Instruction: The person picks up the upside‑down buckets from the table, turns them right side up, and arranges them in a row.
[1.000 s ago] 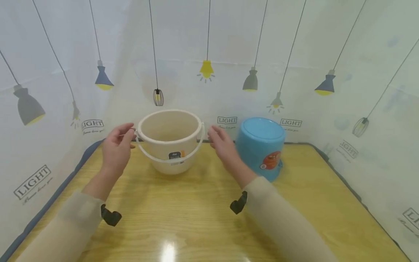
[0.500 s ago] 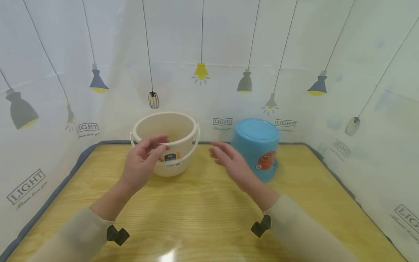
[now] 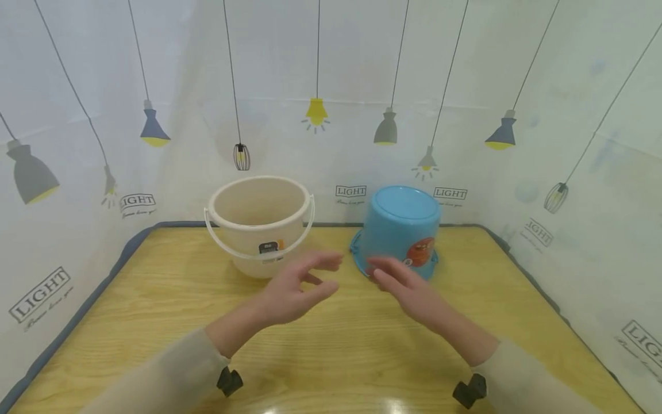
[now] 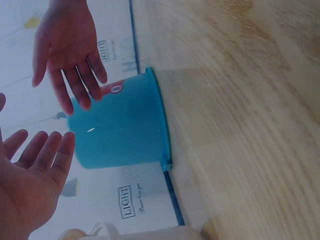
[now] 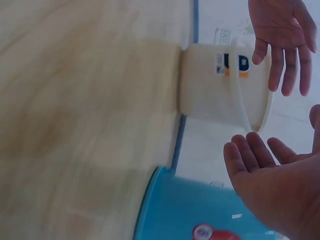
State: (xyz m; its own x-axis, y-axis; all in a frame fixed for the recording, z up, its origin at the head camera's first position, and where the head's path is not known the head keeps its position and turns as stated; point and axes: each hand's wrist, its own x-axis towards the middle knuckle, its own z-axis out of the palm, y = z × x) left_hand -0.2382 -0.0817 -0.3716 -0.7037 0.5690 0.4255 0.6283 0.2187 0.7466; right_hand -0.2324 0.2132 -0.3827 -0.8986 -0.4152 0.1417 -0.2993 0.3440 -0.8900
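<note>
Head view, mid-frame: our left hand (image 3: 296, 290) and right hand (image 3: 414, 295) spread loosely. Table edge (image 3: 333, 225) spans the gap between cream bucket (image 3: 253, 233) and blue bucket (image 3: 397, 234).

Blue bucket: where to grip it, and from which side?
Probably low, at the rim, from left and right at once. The blue bucket stands upside down, rim on the table, and its walls narrow upward, so a higher hold may slip.

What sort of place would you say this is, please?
Probably a makeshift indoor tabletop work area: a wood-grain table has pale sheeting with printed lamps along its back and sides, and a cream bucket and an upside-down blue bucket stand on it.
</note>
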